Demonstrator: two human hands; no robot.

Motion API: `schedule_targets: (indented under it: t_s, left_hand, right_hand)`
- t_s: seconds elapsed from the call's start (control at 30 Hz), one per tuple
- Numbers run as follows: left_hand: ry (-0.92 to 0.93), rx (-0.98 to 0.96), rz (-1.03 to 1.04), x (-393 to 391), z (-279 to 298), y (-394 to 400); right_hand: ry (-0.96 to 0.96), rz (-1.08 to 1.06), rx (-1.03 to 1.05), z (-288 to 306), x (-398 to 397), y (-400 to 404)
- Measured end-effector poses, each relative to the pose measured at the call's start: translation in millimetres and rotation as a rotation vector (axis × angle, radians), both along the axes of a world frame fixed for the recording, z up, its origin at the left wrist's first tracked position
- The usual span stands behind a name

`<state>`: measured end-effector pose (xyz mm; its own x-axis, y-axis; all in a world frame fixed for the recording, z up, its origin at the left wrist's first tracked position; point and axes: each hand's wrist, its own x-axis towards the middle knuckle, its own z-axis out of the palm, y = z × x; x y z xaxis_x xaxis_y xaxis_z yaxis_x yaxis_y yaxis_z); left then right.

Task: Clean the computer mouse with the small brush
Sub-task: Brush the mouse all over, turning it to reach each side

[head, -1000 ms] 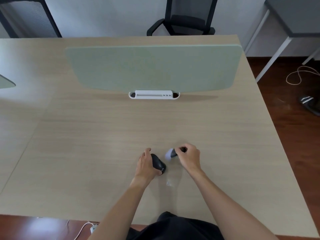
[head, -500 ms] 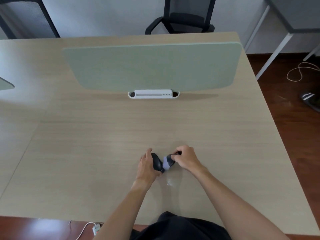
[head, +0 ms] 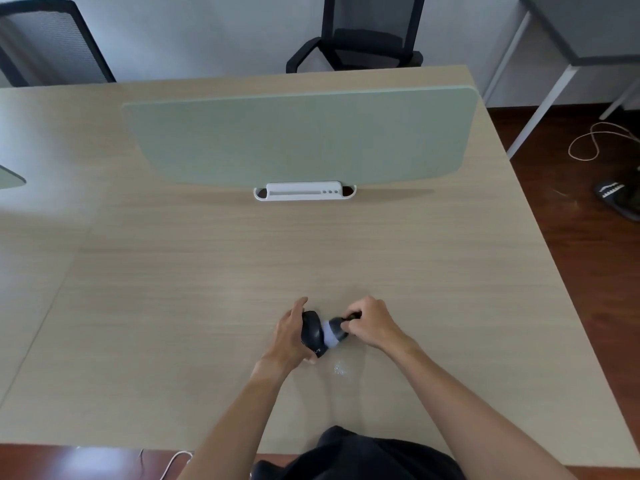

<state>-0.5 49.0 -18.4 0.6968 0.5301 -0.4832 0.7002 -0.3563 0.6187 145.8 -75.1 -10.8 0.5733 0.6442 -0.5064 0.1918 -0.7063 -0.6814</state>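
Since a second ago the brush (head: 333, 335) has closed the gap and its pale bristles now press the mouse (head: 312, 333). That black mouse sits tipped on its side near the desk's (head: 173, 306) front edge, long axis running away from the person, left hand (head: 289, 336) wrapped around it, right hand (head: 370, 325) fingers pinched shut on the brush handle. Beyond on the pale wood desk stands a green divider (head: 301, 136), with black chairs (head: 360, 32) and dark floor (head: 571, 209) behind.

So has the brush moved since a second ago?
Yes. The brush in the right hand has moved left, closing the gap to the mouse held by the left hand; its bristles now touch the mouse.
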Motion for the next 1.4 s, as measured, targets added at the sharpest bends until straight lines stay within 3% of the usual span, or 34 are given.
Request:
schedule_targets:
  t_s: [0.1,0.33,0.47,0.67,0.9,1.03,1.2,1.3,1.4]
  left_hand:
    - [0.001,0.025,0.062,-1,0,-3]
    - [-0.01,0.006,0.147,-6,-3,-4]
    - [-0.029,0.006,0.142,-7,-5,-2]
    - [-0.026,-0.019,0.094,-5,-5,0]
    - [-0.003,-0.061,0.008,0,0,8]
    - [0.028,-0.038,-0.045,6,7,10]
    - [0.052,0.022,-0.076,16,12,9]
    - [0.093,0.043,-0.098,18,15,8]
    - [0.104,0.086,-0.115,18,14,10]
  right_hand:
    - [-0.169,-0.067,0.132,3,-3,7]
    - [-0.339,0.352,0.086,3,-28,13]
    - [-0.332,0.52,0.032,19,-18,-4]
    - [-0.39,0.266,0.13,23,-15,18]
    - [-0.267,0.348,0.128,5,-31,10]
    - [-0.363,0.446,0.228,8,-20,-7]
    - [-0.404,0.273,0.33,10,-16,3]
    - [-0.302,0.201,0.286,11,-18,10]
    - [-0.217,0.254,0.081,10,-15,3]
